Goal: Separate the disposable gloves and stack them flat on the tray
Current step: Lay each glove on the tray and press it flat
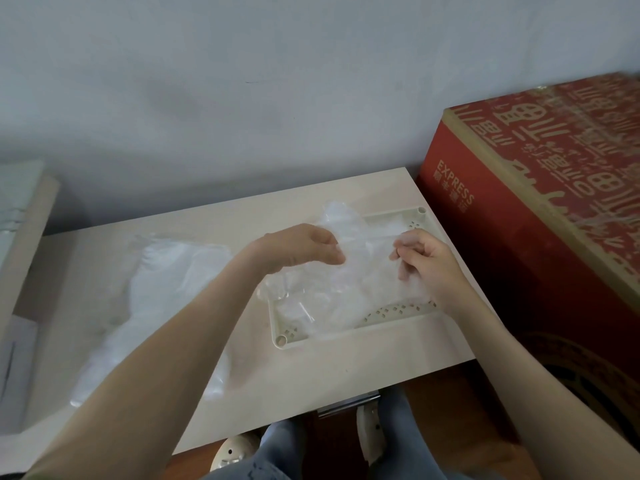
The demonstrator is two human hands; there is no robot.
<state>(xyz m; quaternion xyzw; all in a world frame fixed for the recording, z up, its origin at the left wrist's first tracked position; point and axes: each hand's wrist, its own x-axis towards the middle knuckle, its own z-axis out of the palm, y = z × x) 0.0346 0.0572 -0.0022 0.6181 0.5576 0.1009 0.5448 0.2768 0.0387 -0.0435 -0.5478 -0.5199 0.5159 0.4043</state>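
L hand (304, 249) has its fingers curled & pinches the left edge of a clear plastic glove (363, 265). R hand (427, 268) is curled too & pinches the right edge. The glove hangs crinkly between the 2 grips. Its long way runs from the wall side toward the person; can't tell which end has the fingers. Right under the grips sits the cream tray (398, 321) w/ more clear plastic in it. Well left of the grips a pile of gloves (162, 285) lies on the table (311, 375).

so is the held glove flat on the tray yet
Not flat: the left hand and right hand pinch the glove, crumpled, over the tray.
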